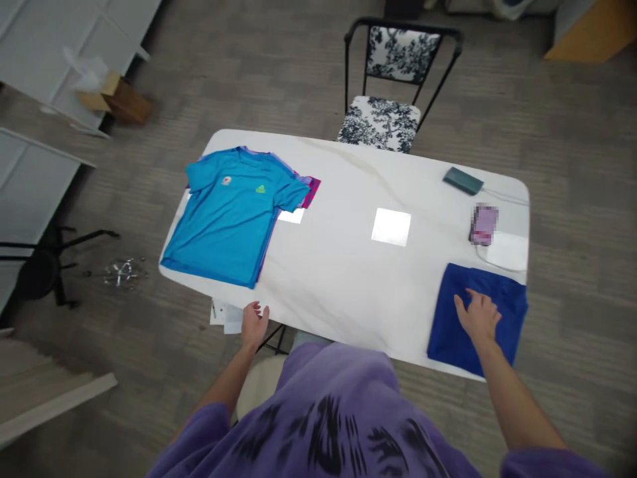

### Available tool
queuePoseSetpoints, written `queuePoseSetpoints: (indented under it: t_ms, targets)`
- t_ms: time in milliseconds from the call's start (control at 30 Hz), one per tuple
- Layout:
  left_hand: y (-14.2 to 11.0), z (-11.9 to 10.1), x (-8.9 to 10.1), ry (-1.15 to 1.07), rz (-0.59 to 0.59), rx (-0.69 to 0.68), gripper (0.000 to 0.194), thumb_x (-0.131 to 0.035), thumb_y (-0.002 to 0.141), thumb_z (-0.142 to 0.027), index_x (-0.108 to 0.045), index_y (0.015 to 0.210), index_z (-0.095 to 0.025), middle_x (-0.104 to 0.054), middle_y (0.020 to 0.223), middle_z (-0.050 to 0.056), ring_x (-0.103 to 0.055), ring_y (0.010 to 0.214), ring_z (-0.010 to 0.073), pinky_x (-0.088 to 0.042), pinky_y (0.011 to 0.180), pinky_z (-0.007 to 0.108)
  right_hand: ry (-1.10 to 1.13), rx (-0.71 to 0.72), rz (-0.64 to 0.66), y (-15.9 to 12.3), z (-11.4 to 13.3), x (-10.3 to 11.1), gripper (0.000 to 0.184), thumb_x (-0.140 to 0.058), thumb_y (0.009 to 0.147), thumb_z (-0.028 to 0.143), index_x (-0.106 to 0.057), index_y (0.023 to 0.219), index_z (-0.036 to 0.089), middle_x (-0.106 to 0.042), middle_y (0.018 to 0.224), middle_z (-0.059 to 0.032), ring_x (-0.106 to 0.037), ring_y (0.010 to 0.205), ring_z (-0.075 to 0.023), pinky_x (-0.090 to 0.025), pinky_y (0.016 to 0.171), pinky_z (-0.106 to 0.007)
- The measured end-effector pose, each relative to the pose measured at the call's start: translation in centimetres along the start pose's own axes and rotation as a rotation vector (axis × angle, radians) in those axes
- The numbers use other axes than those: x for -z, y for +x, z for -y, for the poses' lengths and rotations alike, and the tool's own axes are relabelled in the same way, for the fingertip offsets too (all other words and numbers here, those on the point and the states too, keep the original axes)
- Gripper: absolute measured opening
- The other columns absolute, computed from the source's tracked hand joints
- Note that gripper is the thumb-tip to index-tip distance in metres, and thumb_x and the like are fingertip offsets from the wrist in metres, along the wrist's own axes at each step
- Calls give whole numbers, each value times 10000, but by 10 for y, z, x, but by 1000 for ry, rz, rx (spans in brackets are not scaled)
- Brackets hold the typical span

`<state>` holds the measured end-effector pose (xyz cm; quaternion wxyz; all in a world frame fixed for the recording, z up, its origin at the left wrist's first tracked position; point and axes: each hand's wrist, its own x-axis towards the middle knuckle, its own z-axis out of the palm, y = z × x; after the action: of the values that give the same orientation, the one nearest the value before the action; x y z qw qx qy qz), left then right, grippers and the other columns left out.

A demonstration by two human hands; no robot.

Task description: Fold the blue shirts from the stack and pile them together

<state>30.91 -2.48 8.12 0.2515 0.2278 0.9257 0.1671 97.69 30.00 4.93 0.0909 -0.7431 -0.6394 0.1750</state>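
Head view: right hand (480, 318) covers part of blue cloth (455, 335); contact unclear.

- Bare white tabletop (338, 265) stretches between the light-blue shirt (219, 219) and the folded dark-blue cloth (450, 325), leaving room for a hand.
- The shirt blocks most of the left end.
- A green case (463, 180), phone-like device (484, 224) and cable (490, 264) clutter the far right.
- A chair (382, 123) stands at the far edge.

Overhead light glares off white table (343, 272); floor (279, 79) dimmer; phone (484, 224) pixelated; edges soft.
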Motion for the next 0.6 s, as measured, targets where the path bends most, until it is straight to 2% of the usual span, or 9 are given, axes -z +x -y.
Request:
queuePoseSetpoints:
  t_ms: [67,133,200,267,367,433,533,600]
  targets:
    - [53,32,28,-10,-7,-8,312,-609,1031,-472,-559,1277,-287,-643,1259,98,-664,1223,320,-592,1120,509,35,71,88,-15,77,-25,687,-436,832,964,-790,1250,550,-851,1278,-213,-737,1311,-691,-398,1052,-1051]
    - [107,59,48,-25,15,-32,363,-634,1038,-495,-574,1307,-259,-649,1330,124,-636,1294,319,-557,1166,480,63,126,192,-28,166,-55,580,-502,854,928,-792,1076,478,-871,1059,-156,-821,1104,-621,-463,1031,-1019]
    - [156,80,60,-28,61,-69,419,-679,1025,-512,-601,1328,-234,-655,1394,149,-606,1357,330,-504,1230,470,62,176,308,-35,261,-89,492,-574,891,844,-778,988,407,-867,973,-112,-843,986,-518,-538,1041,-926]
    - [194,98,65,2,122,-121,442,-694,1028,-507,-628,1348,-208,-662,1425,171,-587,1387,346,-458,1266,473,17,241,433,-36,358,-127,431,-615,939,746,-777,972,349,-873,984,-90,-839,976,-428,-576,1072,-787]
    - [230,120,67,75,190,-174,401,-664,1067,-479,-664,1342,-187,-685,1379,182,-601,1342,362,-462,1224,484,-64,362,560,-22,492,-189,359,-663,1011,616,-785,1042,280,-869,1036,-85,-803,1004,-321,-565,1105,-586]
    - [243,133,67,88,199,-183,370,-660,1084,-493,-687,1309,-201,-702,1339,171,-618,1309,369,-472,1192,488,-62,434,578,-2,570,-231,329,-663,1049,566,-778,1117,266,-859,1076,-82,-772,996,-280,-566,1096,-511]
    - [255,152,68,43,206,-184,371,-688,1084,-564,-705,1269,-244,-728,1315,152,-647,1305,384,-483,1185,494,23,458,525,42,667,-291,388,-627,1081,597,-742,1249,268,-835,1161,-87,-745,992,-267,-605,1062,-473]
    - [262,163,70,-37,224,-188,372,-716,1069,-587,-716,1263,-270,-746,1319,137,-667,1313,382,-498,1191,485,90,419,451,73,718,-323,509,-605,1085,662,-698,1362,245,-816,1212,-110,-733,1025,-277,-629,1066,-479]
